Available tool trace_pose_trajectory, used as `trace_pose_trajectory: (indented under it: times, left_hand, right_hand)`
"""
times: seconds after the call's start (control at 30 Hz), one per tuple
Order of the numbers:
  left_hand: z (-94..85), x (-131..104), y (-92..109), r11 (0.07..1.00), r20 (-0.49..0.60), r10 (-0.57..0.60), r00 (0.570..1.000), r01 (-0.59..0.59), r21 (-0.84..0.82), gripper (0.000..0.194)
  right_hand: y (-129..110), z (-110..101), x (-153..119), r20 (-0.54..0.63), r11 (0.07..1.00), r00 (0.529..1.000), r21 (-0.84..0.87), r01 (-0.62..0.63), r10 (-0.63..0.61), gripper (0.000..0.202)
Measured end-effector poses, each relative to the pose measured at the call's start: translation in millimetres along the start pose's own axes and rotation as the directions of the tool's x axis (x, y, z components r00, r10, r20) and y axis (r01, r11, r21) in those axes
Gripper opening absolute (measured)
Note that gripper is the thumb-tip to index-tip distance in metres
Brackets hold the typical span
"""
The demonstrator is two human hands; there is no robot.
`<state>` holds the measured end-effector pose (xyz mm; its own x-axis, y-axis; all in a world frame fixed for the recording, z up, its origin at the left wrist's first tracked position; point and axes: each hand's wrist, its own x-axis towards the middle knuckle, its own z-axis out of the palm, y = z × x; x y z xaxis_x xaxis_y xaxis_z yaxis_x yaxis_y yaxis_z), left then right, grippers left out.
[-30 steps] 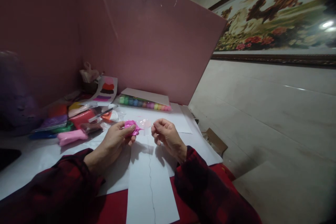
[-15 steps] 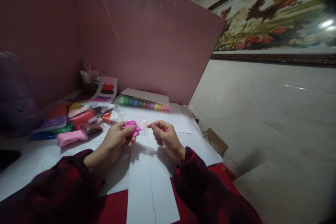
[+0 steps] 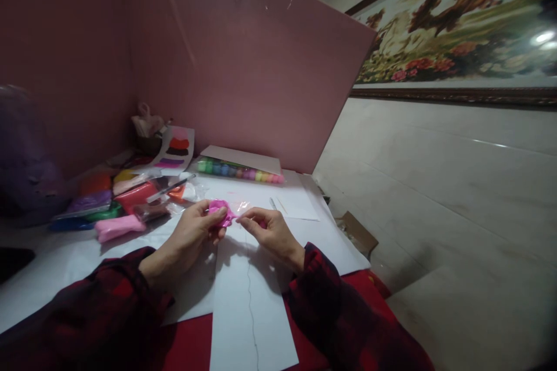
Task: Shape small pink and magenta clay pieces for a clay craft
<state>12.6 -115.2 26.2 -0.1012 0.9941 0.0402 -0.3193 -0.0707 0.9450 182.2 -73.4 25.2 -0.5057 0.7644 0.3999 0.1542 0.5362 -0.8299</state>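
Bright pink modelling clay (image 3: 215, 207) in a clear plastic wrapper (image 3: 241, 206) is held between the thumb and fingers of my left hand (image 3: 198, 229). A thin tip of the clay is drawn out to the right. At that tip, my right hand (image 3: 274, 233) pinches with thumb and forefinger, its other fingers curled. A little pink shows within the right hand too. Below both hands lies a white paper strip (image 3: 243, 307) with a wavy pencil line running down it.
Several bagged clay colours lie at left, among them a pink pack (image 3: 119, 227) and a red one (image 3: 137, 197). A clear case of coloured pots (image 3: 239, 172) stands at the back, beside a colour-swatch sheet (image 3: 177, 153). A cardboard box (image 3: 357, 235) is beyond the right edge.
My right hand has moved left and pinches at the drawn-out tip of the clay. My left hand has barely moved. A pen on the paper behind has come into sight.
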Motion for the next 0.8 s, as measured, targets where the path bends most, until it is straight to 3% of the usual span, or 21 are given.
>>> trace_pose_trajectory:
  times: [0.37, 0.57, 0.8]
  left_hand:
    - [-2.7, 1.7, -4.3, 0.999, 0.117, -0.052, 0.992, 0.051, 0.009, 0.031]
    - [-2.9, 2.1, -4.3, 0.999, 0.067, -0.005, 0.998, 0.008, -0.047, 0.033]
    - [-3.9, 5.9, -7.7, 0.998, 0.096, 0.036, 0.995, -0.030, -0.060, 0.031]
  right_hand:
    - [-0.4, -1.1, -0.3, 0.089, 0.986, 0.996, 0.167, -0.024, 0.009, 0.039]
    - [-6.6, -4.1, 0.5, -0.080, 0.990, 0.997, 0.142, 0.014, -0.002, 0.043]
    - [-4.5, 2.8, -2.8, 0.064, 0.970, 0.996, 0.233, -0.073, 0.060, 0.046]
